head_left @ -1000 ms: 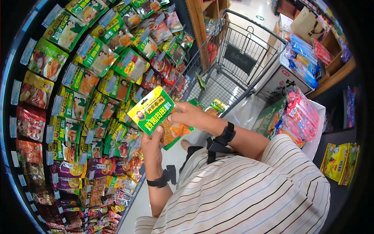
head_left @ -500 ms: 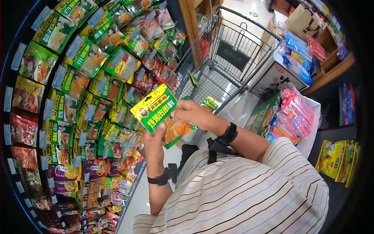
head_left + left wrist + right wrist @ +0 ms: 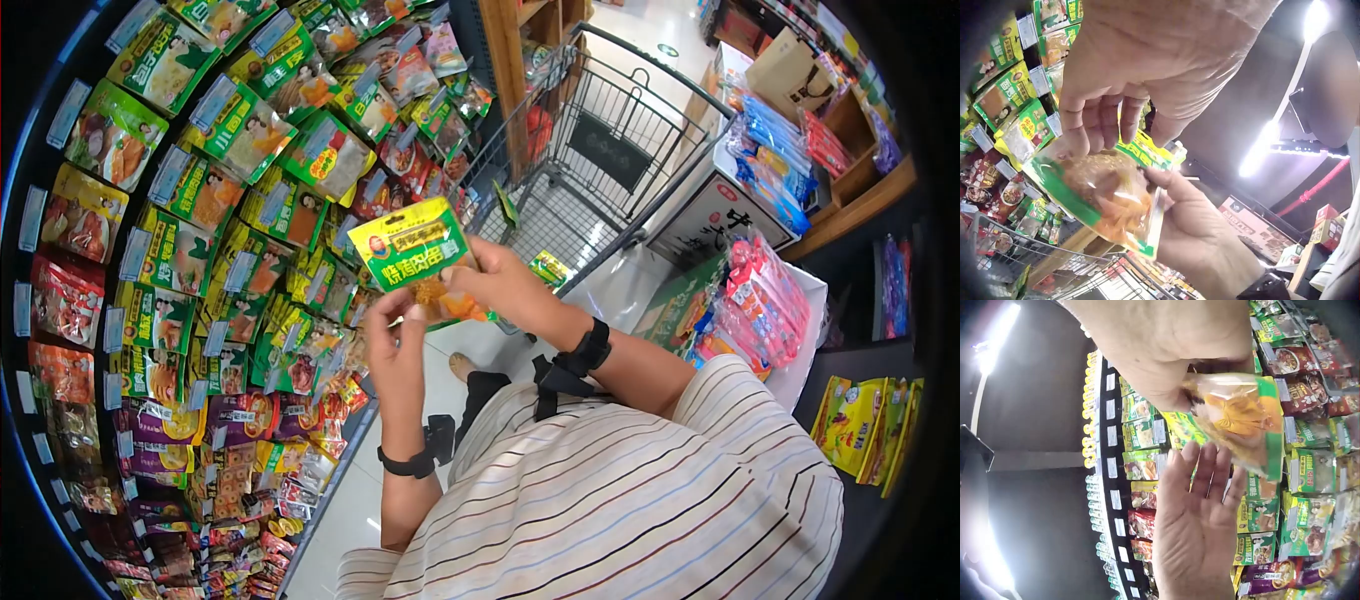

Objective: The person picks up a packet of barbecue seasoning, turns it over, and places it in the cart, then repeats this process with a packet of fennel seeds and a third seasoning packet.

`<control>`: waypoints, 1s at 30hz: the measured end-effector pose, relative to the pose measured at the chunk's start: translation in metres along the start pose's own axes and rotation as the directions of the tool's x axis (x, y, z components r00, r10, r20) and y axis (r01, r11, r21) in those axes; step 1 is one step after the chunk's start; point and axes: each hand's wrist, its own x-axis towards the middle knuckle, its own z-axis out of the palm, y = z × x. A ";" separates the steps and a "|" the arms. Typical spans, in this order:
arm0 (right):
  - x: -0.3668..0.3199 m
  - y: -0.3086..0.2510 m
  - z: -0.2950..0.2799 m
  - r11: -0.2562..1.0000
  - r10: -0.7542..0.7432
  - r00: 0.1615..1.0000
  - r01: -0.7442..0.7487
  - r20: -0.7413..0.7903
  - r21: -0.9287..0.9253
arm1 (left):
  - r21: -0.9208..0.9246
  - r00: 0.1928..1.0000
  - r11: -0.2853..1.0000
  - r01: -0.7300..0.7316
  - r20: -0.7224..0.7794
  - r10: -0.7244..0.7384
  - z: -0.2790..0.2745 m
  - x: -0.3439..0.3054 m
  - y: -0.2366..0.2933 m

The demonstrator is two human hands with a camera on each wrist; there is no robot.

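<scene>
My right hand (image 3: 510, 290) pinches a green-and-yellow seasoning packet (image 3: 415, 245) by its right side, thumb across the front. Large Chinese characters and a picture of orange food are printed on it. At the packet's lower left edge is my left hand (image 3: 395, 345), its fingertips right at the edge. In the right wrist view the left palm (image 3: 1194, 531) faces the camera, fingers fairly straight and thumb apart. The left wrist view has the left hand (image 3: 1154, 69) above the packet (image 3: 1107, 194), while the right thumb presses its side.
A shelf rack of hanging seasoning packets (image 3: 240, 130) fills the left side. Ahead stands a wire shopping cart (image 3: 560, 200) with a few packets in it. To the right are a white box of pink packages (image 3: 765, 300) and yellow bags (image 3: 855, 425) on a dark shelf.
The left thumb has come off the packet's front and the left hand has loosened from it. The packet has tilted and its lower part has turned away, still in the right hand.
</scene>
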 end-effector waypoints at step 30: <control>0.009 -0.014 0.000 0.996 -0.080 0.996 0.079 0.037 0.043 | -0.704 0.967 0.689 0.173 -0.014 -0.256 -0.013 0.009 -0.004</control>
